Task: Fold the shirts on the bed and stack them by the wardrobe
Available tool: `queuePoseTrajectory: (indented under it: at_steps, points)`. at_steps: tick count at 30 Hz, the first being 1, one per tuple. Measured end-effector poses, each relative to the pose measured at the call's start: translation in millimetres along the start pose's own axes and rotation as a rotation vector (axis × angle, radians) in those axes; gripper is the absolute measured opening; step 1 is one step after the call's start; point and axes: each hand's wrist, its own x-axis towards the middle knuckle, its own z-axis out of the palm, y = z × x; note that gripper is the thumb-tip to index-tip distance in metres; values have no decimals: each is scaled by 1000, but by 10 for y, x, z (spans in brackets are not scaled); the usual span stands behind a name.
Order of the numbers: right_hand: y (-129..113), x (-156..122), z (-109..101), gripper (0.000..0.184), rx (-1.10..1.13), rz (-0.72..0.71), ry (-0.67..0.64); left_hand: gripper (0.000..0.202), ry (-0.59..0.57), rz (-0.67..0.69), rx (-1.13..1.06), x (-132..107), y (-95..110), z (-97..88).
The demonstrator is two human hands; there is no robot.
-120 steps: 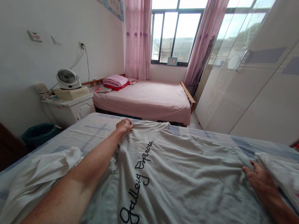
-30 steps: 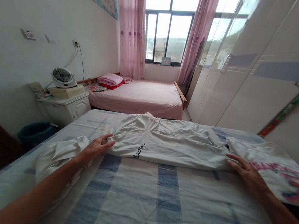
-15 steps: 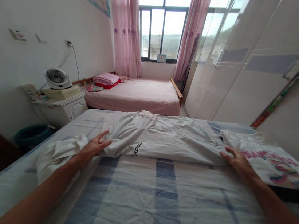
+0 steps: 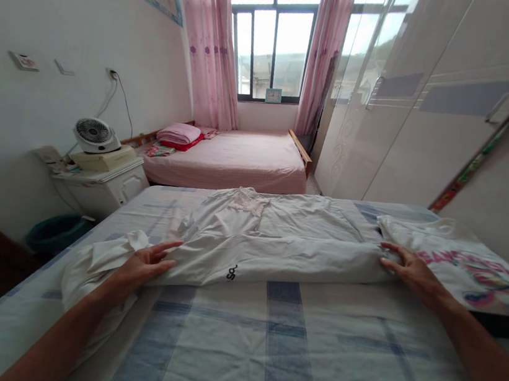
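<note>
A white garment with black lettering [image 4: 275, 243] lies folded lengthwise across the blue-checked bed [image 4: 271, 349]. My left hand [image 4: 144, 265] rests at its left end, fingers stretched out and touching the cloth edge. At the garment's right end lies my right hand [image 4: 406, 270], fingers spread flat against the fold. Neither hand grips anything. A crumpled white cloth [image 4: 95, 263] sits under and beside my left forearm. A white T-shirt with a pink print [image 4: 464, 268] lies just right of my right hand.
A pink bed [image 4: 235, 160] with a folded pink blanket [image 4: 180, 134] stands by the window. A white nightstand [image 4: 100, 186] with a small fan [image 4: 93, 134] is at left, a dark bin [image 4: 54, 233] below it. A white wardrobe [image 4: 433, 114] lines the right wall.
The spread garment was folded into a long strip over the past seconds. In the last half second the near fold has slid closer to me, and my left hand has drawn back with it.
</note>
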Motion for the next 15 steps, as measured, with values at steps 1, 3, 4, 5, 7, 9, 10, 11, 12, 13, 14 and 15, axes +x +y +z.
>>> queuePoseTrajectory:
  at_steps: [1, 3, 4, 5, 7, 9, 10, 11, 12, 13, 14, 15]
  points:
    - [-24, -13, -7, 66, 13, -28, 30, 68, 20, 18, -21, 10, -20, 12]
    - [-65, -35, -49, 63, 45, -97, 84, 64, 79, 70, -14, 26, -56, 10]
    - [-68, -39, -79, 62, 44, -117, 89, 61, 98, 90, 45, 27, -72, -5]
    - [-53, -38, -109, 62, 14, -113, 74, 58, 94, 100, 141, 24, -87, -25]
    - [23, -20, -156, 62, -137, -49, 2, 56, 19, 85, 381, 12, -101, -69]
    - [110, 13, -176, 62, -323, -5, -42, 58, -63, 75, 604, 22, -72, -92]
    - [134, 33, -176, 61, -401, -1, -18, 58, -60, 88, 705, 47, -35, -88]
    - [134, 54, -170, 59, -461, -17, 41, 57, -27, 115, 798, 90, 15, -70]
    - [109, 77, -159, 56, -505, -49, 115, 55, 20, 155, 879, 154, 76, -37]
    - [60, 102, -142, 53, -540, -90, 186, 53, 64, 198, 944, 236, 141, 10]
    - [-4, 131, -119, 50, -572, -130, 238, 51, 95, 236, 987, 334, 205, 72]
    - [-75, 162, -88, 47, -598, -168, 256, 49, 114, 258, 1008, 443, 261, 145]
